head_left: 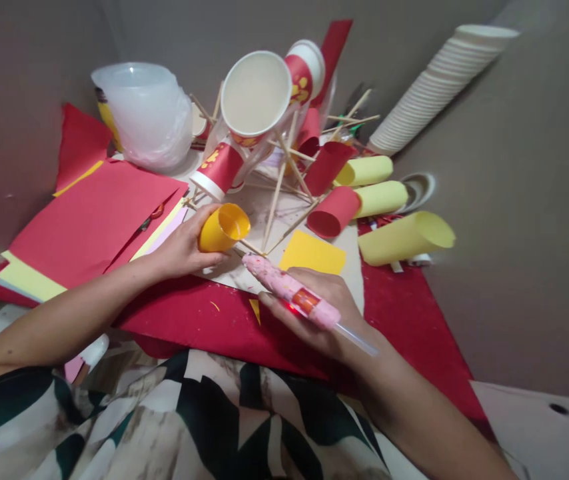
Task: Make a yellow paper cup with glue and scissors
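A rolled tube of orange-yellow paper (214,232) is held in my left hand (184,245), its round open end facing up and right. My right hand (322,300) is closed around a pink hot glue gun (284,288) with a clear glue stick (358,339) poking out of its back end. The gun's nozzle points left, a little apart from the tube. Just beyond the gun lies a flat yellow paper piece (313,253). Behind both hands stands a frame of thin wooden sticks (278,193) with red-and-white paper cups (219,167) around it.
Red paper tubes (333,212) and pale yellow tubes (404,239) lie on the right. A tall stack of white cups (439,90) leans by the wall. Red paper sheets (89,217) cover the left side, near a plastic-wrapped white tub (147,117). Red cloth (179,310) hangs over the front edge.
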Motion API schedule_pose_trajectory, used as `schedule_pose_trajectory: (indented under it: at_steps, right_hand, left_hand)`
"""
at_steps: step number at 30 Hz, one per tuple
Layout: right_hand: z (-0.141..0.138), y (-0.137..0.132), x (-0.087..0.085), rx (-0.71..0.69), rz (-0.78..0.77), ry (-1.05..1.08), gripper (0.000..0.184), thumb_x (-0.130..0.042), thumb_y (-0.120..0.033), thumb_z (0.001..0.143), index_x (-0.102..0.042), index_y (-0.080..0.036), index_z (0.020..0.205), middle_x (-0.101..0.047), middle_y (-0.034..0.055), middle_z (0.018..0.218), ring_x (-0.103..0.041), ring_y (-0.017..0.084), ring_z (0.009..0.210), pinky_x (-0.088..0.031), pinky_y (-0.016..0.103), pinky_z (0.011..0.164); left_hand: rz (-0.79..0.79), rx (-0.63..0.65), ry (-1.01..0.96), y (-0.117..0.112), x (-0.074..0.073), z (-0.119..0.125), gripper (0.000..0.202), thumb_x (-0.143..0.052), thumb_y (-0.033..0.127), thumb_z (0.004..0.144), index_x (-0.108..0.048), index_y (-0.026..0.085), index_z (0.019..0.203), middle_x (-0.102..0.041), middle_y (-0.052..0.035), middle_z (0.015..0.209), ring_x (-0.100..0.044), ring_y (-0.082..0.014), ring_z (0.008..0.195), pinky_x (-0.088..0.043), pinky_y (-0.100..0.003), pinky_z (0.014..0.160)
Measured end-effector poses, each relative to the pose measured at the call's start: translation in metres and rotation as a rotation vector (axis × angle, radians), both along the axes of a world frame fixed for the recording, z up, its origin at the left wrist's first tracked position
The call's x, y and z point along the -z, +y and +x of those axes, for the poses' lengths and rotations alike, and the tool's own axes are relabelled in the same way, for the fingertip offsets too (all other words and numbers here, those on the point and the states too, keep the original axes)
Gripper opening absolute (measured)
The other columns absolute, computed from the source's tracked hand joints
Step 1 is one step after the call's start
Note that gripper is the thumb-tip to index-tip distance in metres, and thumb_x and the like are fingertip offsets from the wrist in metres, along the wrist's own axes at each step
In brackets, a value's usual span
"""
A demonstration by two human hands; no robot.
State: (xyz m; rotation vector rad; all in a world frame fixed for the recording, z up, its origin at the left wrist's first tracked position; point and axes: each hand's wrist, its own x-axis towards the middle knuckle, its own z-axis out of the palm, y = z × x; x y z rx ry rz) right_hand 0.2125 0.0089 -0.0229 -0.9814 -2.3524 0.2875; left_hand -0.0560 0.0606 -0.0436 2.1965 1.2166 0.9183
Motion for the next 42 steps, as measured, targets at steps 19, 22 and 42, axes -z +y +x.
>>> schedule_pose_trajectory:
  at_steps: [19,22,42]
  right_hand:
    - [0.141,-0.032,0.014,0.832,-0.128,-0.342,0.038,-0.067,-0.058,0.082,-0.063,-0.02,0.085,-0.07,0.0114,0.083,-0.06,0.023,0.066,-0.039,0.032,0.056]
    - [0.149,-0.023,0.019,0.888,-0.192,-0.351,0.031,-0.07,-0.047,0.08,-0.068,-0.018,0.09,-0.072,0.0145,0.088,-0.064,0.026,0.072,-0.043,0.034,0.059]
    - [0.008,-0.051,-0.02,0.304,0.566,-0.081,0.049,-0.06,-0.043,0.094,-0.059,-0.009,0.13,-0.077,0.0108,0.089,-0.072,0.024,0.074,-0.054,0.035,0.065]
  left_hand:
    - [-0.842,-0.076,-0.611,-0.017,-0.038,0.011,0.054,-0.091,0.049,0.058,-0.069,0.019,0.098,-0.076,-0.0095,0.09,-0.073,-0.024,0.076,-0.061,-0.029,0.064]
    - [-0.942,-0.044,-0.638,-0.019,-0.041,0.016,0.049,-0.091,0.048,0.06,-0.072,0.018,0.093,-0.076,-0.0092,0.083,-0.073,-0.0234,0.073,-0.063,-0.03,0.064]
    - [-1.077,0.179,-0.828,-0.037,-0.059,0.105,0.029,-0.073,0.042,0.086,-0.067,0.02,0.103,-0.077,-0.008,0.108,-0.073,-0.023,0.107,-0.061,-0.033,0.094]
